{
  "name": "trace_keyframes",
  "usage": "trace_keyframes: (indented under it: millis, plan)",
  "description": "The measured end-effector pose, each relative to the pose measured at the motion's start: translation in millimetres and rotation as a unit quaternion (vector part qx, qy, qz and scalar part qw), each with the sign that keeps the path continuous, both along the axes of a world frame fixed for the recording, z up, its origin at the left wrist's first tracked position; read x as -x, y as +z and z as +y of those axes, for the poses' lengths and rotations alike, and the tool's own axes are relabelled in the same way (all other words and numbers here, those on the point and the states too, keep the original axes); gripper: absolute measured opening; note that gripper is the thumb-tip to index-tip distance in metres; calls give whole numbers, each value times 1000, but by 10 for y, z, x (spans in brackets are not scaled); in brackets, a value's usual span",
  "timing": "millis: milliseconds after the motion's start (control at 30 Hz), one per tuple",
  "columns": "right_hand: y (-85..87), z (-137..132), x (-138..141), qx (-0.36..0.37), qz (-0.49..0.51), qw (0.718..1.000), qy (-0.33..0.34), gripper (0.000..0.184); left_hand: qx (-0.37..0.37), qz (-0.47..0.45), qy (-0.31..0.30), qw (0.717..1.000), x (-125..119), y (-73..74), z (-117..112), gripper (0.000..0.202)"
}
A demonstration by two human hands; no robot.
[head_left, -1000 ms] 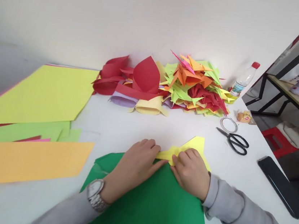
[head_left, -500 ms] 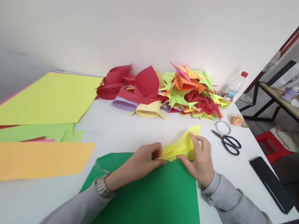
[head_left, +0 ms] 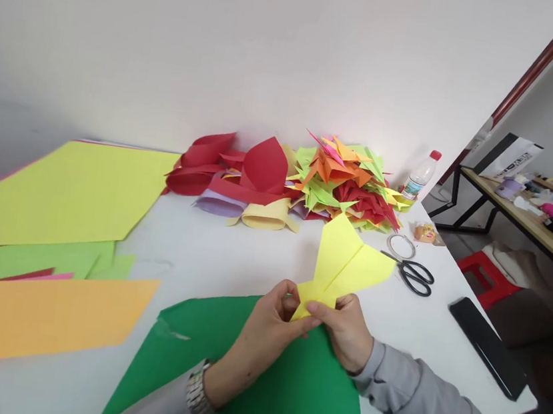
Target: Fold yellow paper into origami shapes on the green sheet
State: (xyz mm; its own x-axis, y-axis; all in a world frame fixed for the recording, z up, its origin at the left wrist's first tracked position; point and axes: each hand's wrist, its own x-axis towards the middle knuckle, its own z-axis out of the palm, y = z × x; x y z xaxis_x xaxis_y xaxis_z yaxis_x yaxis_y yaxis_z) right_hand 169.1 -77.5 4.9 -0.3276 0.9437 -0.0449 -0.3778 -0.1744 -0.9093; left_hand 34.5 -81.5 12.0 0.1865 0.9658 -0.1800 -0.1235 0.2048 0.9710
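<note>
A folded yellow paper shape (head_left: 343, 262) stands lifted off the white table (head_left: 230, 255), its two pointed flaps spreading up and to the right. My left hand (head_left: 269, 330) pinches its lower end from the left, a metal watch on that wrist. My right hand (head_left: 345, 329) pinches the same lower end from the right, fingers closed on the paper. Both hands hover over a large green sheet (head_left: 258, 393) lying flat at the table's near edge.
Big yellow-green (head_left: 56, 193), light green and orange sheets (head_left: 35, 318) cover the left side. A heap of folded paper shapes (head_left: 305, 177) lies against the wall. Black scissors (head_left: 412, 274), a tape ring (head_left: 400, 244), a water bottle (head_left: 420, 175) and a black flat object (head_left: 486, 347) sit at right.
The yellow paper was pressed flat on the table, then both hands raised it; now it is held upright by its lower end with its flaps opened out.
</note>
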Motion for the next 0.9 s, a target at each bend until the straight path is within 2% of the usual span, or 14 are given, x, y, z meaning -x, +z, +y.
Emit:
trace_keyframes:
  millis: [100, 200, 267, 433, 500, 567, 733, 900]
  plan:
    - [45, -21, 1, 2, 25, 1000, 5, 27, 22, 10, -31, 999, -26, 8, -42, 41]
    - [77, -8, -49, 2, 25, 999, 28, 30, 39, 25, -79, 996, -41, 25, -82, 39]
    - [79, 6, -68, 11, 15, 999, 38, 33, 44, 31, -85, 995, -59, 25, -109, 43]
    - [79, 52, -75, 38, 46, 996, -62, 30, 56, 19, -70, 996, -115, 1, -147, 43]
    - [91, 62, -86, 31, 53, 995, -73, 32, 60, 23, -74, 995, -130, -7, -157, 43]
    - [98, 59, -101, 24, 48, 997, -59, 32, 59, 24, -71, 995, -140, -10, -168, 43]
    - [44, 36, -109, 18, 32, 998, 49, 35, 41, 35, -61, 997, -128, 2, -172, 44]
    - [31, 30, -85, 15, 31, 994, 107, 36, 21, 43, -56, 997, -88, -15, -154, 47]
